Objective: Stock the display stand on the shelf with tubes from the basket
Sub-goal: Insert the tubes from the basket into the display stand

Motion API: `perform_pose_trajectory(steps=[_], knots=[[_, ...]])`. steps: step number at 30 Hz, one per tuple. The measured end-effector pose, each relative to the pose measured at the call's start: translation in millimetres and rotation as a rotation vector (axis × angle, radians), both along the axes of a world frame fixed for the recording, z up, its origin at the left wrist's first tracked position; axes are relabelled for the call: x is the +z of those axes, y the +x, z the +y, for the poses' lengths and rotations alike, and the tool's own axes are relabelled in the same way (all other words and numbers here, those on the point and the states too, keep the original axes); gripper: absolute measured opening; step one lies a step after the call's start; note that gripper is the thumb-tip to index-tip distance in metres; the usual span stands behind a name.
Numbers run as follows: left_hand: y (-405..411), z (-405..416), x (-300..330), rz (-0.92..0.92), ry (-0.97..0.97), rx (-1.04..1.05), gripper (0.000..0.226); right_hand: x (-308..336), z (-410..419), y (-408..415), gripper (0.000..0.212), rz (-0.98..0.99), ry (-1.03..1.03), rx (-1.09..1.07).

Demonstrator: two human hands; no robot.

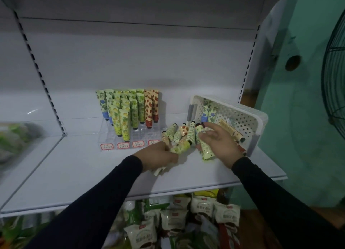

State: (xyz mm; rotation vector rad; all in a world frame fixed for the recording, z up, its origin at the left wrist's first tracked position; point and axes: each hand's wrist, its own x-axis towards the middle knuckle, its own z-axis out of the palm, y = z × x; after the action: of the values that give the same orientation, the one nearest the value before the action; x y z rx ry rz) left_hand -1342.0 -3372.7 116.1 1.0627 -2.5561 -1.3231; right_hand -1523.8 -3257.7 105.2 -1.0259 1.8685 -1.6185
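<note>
Our left hand (158, 155) grips several tubes (182, 147) above the shelf (74, 174). Our right hand (219, 140) hovers with fingers spread, empty, beside the tipped basket (248, 118) and near the display stand (128, 136).

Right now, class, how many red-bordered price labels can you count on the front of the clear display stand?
4, in a row along the display stand's front edge: far left, second, third, and rightmost, just above the left hand.
</note>
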Motion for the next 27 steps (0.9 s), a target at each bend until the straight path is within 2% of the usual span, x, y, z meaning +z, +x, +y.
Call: perform_pose_trajectory(steps=[2, 4, 5, 7, 9, 11, 12, 15, 17, 19, 21, 24, 27], knots=[[14.8, -4.4, -4.3, 0.281, 0.38, 0.098, 0.014, 0.7, -6.8, 7.1, 0.037, -0.19, -0.039, 0.045], [27.6, -9.0, -11.0, 0.498, 0.664, 0.166, 0.002, 3.4, -13.5, 14.9, 0.031, -0.286, -0.034, 0.068], [33.6, -13.4, -16.0, 0.555, 0.735, 0.199, 0.003, 5.1, -16.7, 19.3, 0.029, -0.338, -0.033, 0.092], [44.5, -21.1, -25.3, 0.612, 0.796, 0.237, 0.022, 9.1, -21.1, 28.3, 0.031, -0.409, -0.016, 0.167], [53.2, -24.3, -29.0, 0.639, 0.822, 0.263, 0.04, 13.2, -23.6, 38.3, 0.028, -0.39, 0.021, 0.237], [58.0, -25.9, -29.8, 0.67, 0.81, 0.291, 0.044, 15.6, -26.4, 45.9, 0.021, -0.393, 0.035, 0.282], [59.6, -26.9, -29.2, 0.684, 0.785, 0.309, 0.044, 16.2, -27.8, 48.6, 0.018, -0.439, 0.016, 0.299], [64.2, -29.8, -27.0, 0.659, 0.639, 0.344, 0.047, 19.2, -30.6, 53.7, 0.03, -0.676, -0.097, 0.362], [68.6, -31.4, -26.2, 0.618, 0.547, 0.352, 0.04, 20.2, -33.4, 56.0, 0.034, -0.736, -0.131, 0.382], [71.9, -34.3, -27.9, 0.602, 0.492, 0.352, 0.023, 20.2, -36.9, 57.9, 0.033, -0.748, -0.149, 0.368], [74.6, -37.5, -30.9, 0.607, 0.46, 0.342, 0.011, 18.5, -42.2, 59.9, 0.025, -0.713, -0.145, 0.33], [78.9, -40.5, -34.8, 0.616, 0.428, 0.332, 0.011, 17.5, -47.0, 63.8, 0.013, -0.532, -0.081, 0.294], [86.1, -44.8, -36.0, 0.627, 0.415, 0.33, 0.024, 17.7, -51.0, 65.6, 0.029, -0.347, -0.059, 0.237]])
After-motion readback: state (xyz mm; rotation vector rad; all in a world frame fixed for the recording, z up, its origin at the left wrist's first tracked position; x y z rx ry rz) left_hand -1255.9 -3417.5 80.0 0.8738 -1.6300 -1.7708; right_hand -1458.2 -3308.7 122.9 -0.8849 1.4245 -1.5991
